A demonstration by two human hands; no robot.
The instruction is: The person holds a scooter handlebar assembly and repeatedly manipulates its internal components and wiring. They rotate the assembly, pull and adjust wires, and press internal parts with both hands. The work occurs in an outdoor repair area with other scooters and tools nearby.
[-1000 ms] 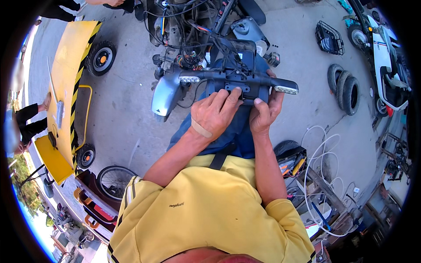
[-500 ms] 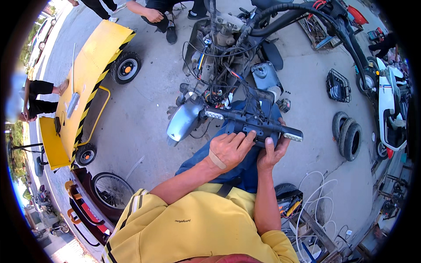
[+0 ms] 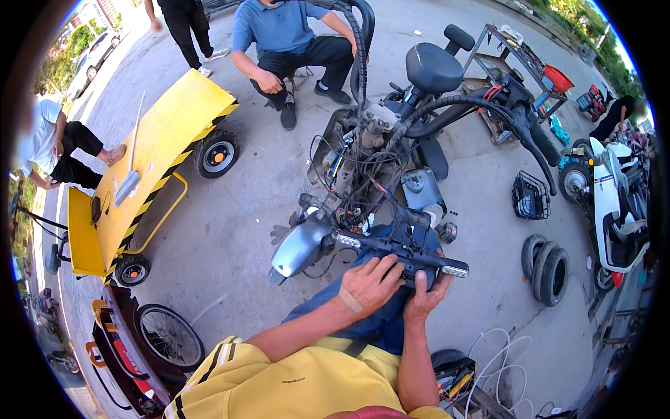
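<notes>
Lower in view, 5 o'clock: lamp bar.
Right hand clamped, left hand bunched against it; slipping could strain wires at 12.

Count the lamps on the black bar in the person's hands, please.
2: one lamp at the left end of the black bar, the other lamp at its right end, beside the right hand. The left hand partly covers the bar, so others may be hidden.

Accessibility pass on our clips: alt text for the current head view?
The left hand touches and the right hand holds a black bar with a lamp at each end, near a partly stripped vehicle. A yellow cart stands at left, loose tyres at right.
</notes>
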